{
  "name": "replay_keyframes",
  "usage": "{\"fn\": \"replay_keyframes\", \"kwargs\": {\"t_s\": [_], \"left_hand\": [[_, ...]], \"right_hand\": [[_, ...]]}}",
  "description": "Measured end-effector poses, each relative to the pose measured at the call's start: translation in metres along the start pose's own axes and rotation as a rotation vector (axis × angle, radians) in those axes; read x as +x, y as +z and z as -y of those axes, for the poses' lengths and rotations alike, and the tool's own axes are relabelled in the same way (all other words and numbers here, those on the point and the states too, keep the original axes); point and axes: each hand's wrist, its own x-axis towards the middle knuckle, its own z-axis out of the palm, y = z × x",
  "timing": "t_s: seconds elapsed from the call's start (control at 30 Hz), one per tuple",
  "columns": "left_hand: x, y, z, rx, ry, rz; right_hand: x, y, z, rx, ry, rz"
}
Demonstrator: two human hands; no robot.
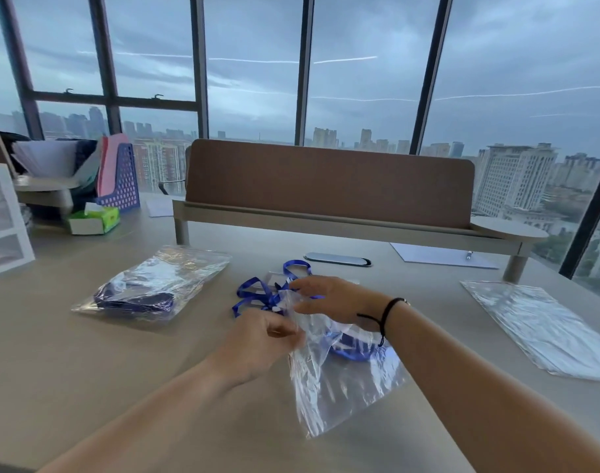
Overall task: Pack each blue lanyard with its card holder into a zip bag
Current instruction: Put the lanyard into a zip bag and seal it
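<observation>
A clear zip bag lies on the table in front of me, and part of a blue lanyard shows through it. My left hand pinches the bag's mouth at its left edge. My right hand holds the mouth's far side, fingers spread toward the left. Just beyond the bag lies a loose tangle of blue lanyards with a clear card holder among them. A filled zip bag holding a dark blue lanyard rests to the left.
A stack of flat zip bags lies at the right. A brown desk divider on a raised shelf stands behind. A green tissue pack, a blue file rack and white drawers occupy the left.
</observation>
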Motion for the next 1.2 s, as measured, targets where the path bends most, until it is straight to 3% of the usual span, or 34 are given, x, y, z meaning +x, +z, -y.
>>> {"fn": "replay_keyframes", "kwargs": {"t_s": [0.17,0.27,0.5,0.7,0.9,1.07,1.2], "left_hand": [[0.003,-0.023,-0.005,-0.038,0.01,0.016],[0.007,-0.036,-0.005,-0.108,-0.024,-0.019],[0.006,-0.066,0.005,-0.023,-0.087,-0.02],[0.012,-0.107,-0.01,-0.157,-0.049,-0.159],[0.012,-0.159,-0.038,-0.239,0.045,-0.322],[0.008,-0.205,-0.047,-0.394,0.136,-0.414],[0.004,-0.223,-0.019,-0.581,0.033,-0.381]], "right_hand": [[0.009,-0.019,0.005,0.201,-0.051,0.068],[0.007,-0.026,0.014,0.249,-0.108,-0.059],[0.016,-0.042,0.024,0.38,-0.189,-0.272],[0.021,-0.055,0.05,0.527,-0.246,-0.258],[0.028,-0.061,0.091,0.62,-0.31,-0.124],[0.046,-0.048,0.131,0.702,-0.377,-0.21],[0.064,-0.032,0.154,0.799,-0.373,-0.248]]}}
